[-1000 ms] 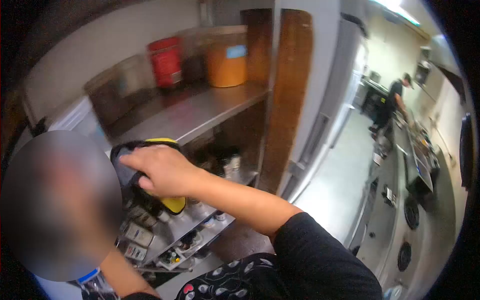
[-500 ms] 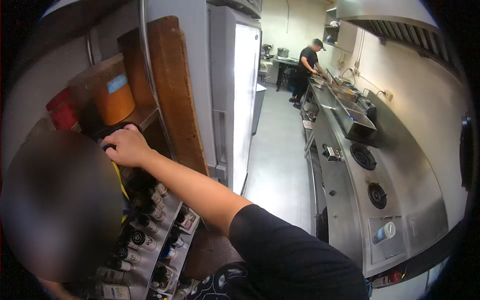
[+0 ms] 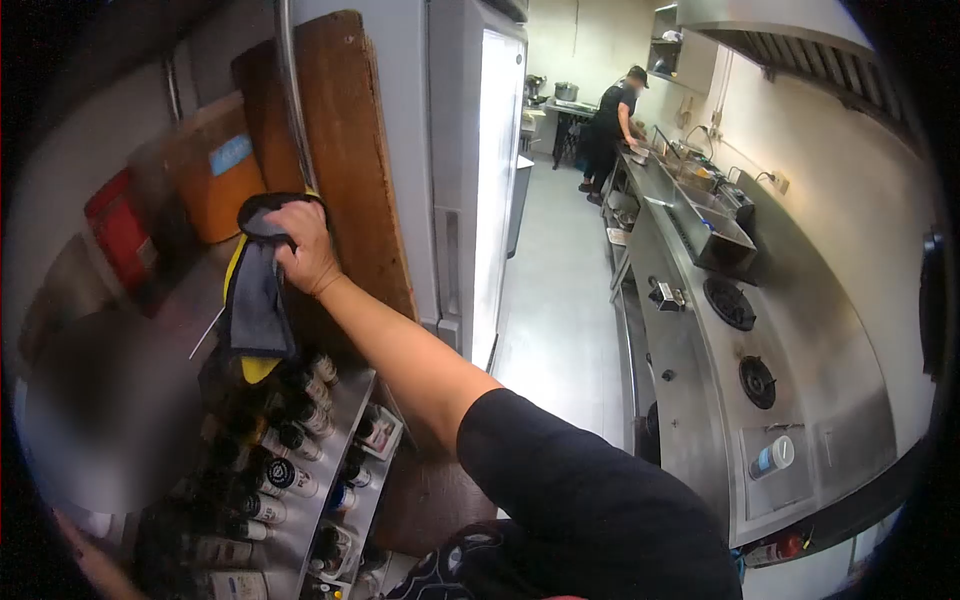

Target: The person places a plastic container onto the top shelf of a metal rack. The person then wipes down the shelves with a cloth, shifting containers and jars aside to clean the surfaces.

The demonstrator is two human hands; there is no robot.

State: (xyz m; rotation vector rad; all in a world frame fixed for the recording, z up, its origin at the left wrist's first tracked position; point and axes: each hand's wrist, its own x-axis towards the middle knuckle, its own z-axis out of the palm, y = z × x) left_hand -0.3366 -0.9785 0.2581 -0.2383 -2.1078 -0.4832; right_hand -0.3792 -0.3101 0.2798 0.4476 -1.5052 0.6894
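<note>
My right hand is closed around the top of a grey cloth with yellow and black edges. The cloth hangs from the hand above the bottle shelf, beside a wooden board. An orange container with a blue label and a red container stand behind it. At the lower left a strip of skin shows, seemingly my left arm; its fingers are hidden. Next to it is a large, dark, blurred shape that I cannot make out.
Several bottles stand on a metal shelf below my right arm. A fridge is ahead. Along the right runs a steel counter with burners and a labelled container. A person in black works at its far end.
My right hand has risen and moved right, lifting the grey cloth into view. The dark blurred shape has shifted down and left, covering less of the shelf. The far person has turned slightly.
</note>
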